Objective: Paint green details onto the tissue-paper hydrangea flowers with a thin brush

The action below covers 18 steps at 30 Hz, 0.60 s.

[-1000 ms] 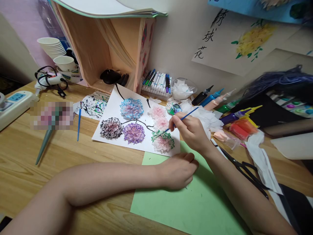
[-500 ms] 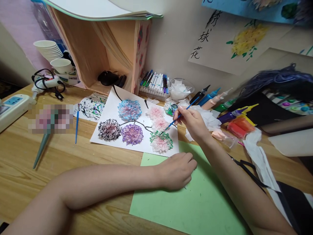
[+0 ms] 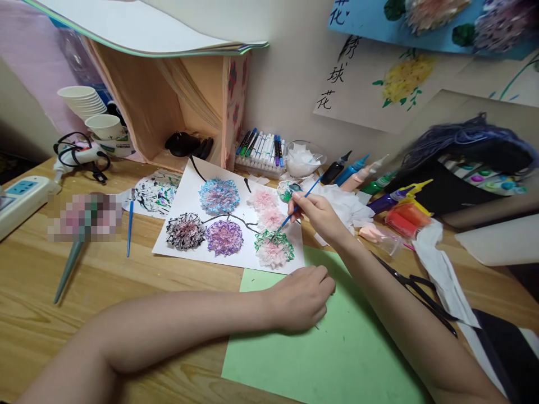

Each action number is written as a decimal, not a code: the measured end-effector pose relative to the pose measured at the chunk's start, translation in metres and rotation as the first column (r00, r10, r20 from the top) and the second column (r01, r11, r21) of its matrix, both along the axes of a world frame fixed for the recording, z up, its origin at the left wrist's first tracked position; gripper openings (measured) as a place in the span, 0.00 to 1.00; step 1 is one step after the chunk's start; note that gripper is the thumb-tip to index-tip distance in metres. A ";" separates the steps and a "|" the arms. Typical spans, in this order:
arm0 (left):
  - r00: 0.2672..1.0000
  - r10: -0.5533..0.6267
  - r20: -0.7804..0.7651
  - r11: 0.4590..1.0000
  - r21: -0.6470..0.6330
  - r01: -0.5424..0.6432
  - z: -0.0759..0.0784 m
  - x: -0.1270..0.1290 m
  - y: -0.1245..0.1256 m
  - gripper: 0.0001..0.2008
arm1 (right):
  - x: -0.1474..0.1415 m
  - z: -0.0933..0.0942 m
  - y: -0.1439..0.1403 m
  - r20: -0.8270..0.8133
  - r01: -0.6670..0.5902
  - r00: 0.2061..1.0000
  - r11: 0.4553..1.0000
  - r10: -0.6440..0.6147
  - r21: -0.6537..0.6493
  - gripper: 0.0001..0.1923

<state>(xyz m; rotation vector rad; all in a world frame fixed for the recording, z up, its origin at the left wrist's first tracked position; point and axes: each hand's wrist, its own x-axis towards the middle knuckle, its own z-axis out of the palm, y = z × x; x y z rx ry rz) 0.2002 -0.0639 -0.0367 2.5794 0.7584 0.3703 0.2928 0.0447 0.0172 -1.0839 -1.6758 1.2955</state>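
My right hand [image 3: 320, 216] grips a thin blue paintbrush [image 3: 295, 210]; its tip touches the green-edged pink tissue flower [image 3: 273, 249] at the lower right of a white sheet [image 3: 185, 185]. That sheet also carries blue [image 3: 219, 196], black [image 3: 184, 231], purple [image 3: 224, 238] and two pale pink flowers [image 3: 266, 207] on black painted stems. My left hand [image 3: 300, 297] rests loosely curled, knuckles up, on the top edge of a green paper sheet [image 3: 332, 353], holding nothing that I can see.
A small paint palette [image 3: 287, 189], paint tubes [image 3: 357, 168], markers [image 3: 259, 147] and a bowl of tissue [image 3: 304, 158] line the wall. Scissors [image 3: 416, 292] lie right of my forearm. A spare blue brush [image 3: 129, 224], paint-smeared paper [image 3: 154, 191], power strip [image 3: 19, 193] and cups [image 3: 90, 109] sit left.
The view has tilted and shifted, so the desk items sit slightly lower and left. My right hand keeps dabbing the brush tip along the green-edged flower. My left hand stays put.
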 end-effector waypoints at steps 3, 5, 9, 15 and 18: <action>1.000 -0.001 0.004 1.000 -0.024 0.001 0.000 -0.001 -0.001 0.05 | 0.004 0.001 0.005 -0.003 0.046 0.999 0.999 -0.046 0.026 0.26; 1.000 0.001 0.009 0.999 -0.040 -0.001 0.001 -0.001 -0.001 0.06 | 0.010 0.003 0.011 -0.053 0.150 0.988 0.986 -0.146 0.072 0.25; 1.000 -0.004 0.008 0.998 -0.070 0.005 0.003 -0.002 0.000 0.07 | 0.026 0.006 0.024 -0.071 0.356 0.935 0.908 -0.349 0.223 0.24; 1.000 0.001 -0.011 0.996 -0.087 -0.002 0.004 -0.003 0.000 0.06 | 0.034 -0.004 0.027 0.197 0.301 0.883 0.836 -0.425 0.458 0.24; 1.000 0.004 -0.021 0.996 -0.085 -0.006 0.004 -0.002 0.000 0.06 | 0.032 -0.011 0.026 0.247 0.258 0.874 0.831 -0.418 0.493 0.22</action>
